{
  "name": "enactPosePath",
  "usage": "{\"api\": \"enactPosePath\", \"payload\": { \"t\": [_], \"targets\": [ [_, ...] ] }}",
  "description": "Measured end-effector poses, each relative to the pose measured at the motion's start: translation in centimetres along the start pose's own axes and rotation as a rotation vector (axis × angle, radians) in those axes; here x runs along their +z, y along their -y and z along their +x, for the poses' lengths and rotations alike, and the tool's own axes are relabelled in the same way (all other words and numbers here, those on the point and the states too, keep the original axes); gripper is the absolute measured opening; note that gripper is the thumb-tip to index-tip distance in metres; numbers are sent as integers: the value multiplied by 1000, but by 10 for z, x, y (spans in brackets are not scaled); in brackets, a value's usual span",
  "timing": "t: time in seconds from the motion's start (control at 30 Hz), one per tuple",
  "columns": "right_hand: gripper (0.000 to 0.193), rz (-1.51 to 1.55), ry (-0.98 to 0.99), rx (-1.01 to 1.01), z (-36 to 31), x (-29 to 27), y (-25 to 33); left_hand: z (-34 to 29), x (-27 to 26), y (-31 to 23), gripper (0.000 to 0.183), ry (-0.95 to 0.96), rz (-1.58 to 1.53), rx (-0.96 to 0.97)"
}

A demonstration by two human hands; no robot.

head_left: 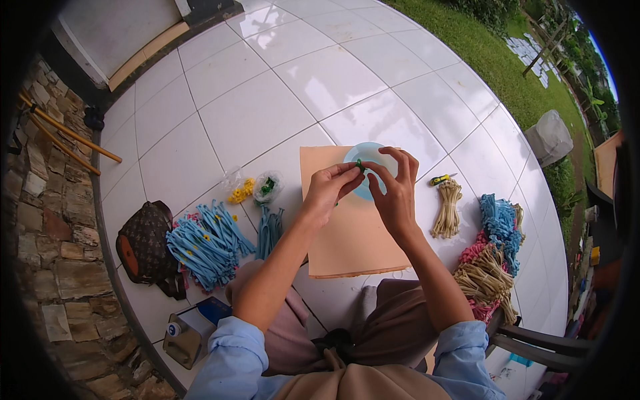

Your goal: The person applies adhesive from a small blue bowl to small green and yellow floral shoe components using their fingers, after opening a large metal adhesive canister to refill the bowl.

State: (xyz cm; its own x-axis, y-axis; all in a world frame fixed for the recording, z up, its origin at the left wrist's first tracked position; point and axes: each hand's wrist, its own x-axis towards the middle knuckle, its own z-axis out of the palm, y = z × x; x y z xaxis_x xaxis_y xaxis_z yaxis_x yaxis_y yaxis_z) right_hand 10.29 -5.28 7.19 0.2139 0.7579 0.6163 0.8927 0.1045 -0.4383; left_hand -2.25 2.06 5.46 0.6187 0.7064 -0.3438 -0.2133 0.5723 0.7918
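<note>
Above the tan board (pixel 353 240), my left hand (pixel 327 192) pinches a small green piece (pixel 360 165) between thumb and fingertips; its exact kind is too small to make out. My right hand (pixel 399 193) is close beside it, its index fingertip at the green piece. The right thumb stays apart below, and the other fingers are spread and curved. Under both hands a pale blue bowl (pixel 363 150) rests on the board's far part, partly hidden by the fingers. Another bit of green shows beneath my left hand.
Left are blue cord bundles (pixel 207 243), a bag of yellow pieces (pixel 241 191), a bag of green pieces (pixel 268 187), a brown backpack (pixel 150 243) and a metal can (pixel 193 333). Right are beige cords (pixel 448 210), a yellow-green screwdriver (pixel 440 179) and a multicoloured cord pile (pixel 490 267).
</note>
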Motion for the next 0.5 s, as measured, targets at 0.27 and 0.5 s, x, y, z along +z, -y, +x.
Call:
{"api": "enactPosePath", "payload": {
  "t": [0.27,0.5],
  "targets": [
    [28,-119,6,-108,1,-4,-2,1,3,2,26,-15,-81,13],
    [25,-150,38,-143,3,-7,-2,0,1,-1,26,-19,-58,3]
  ]
}}
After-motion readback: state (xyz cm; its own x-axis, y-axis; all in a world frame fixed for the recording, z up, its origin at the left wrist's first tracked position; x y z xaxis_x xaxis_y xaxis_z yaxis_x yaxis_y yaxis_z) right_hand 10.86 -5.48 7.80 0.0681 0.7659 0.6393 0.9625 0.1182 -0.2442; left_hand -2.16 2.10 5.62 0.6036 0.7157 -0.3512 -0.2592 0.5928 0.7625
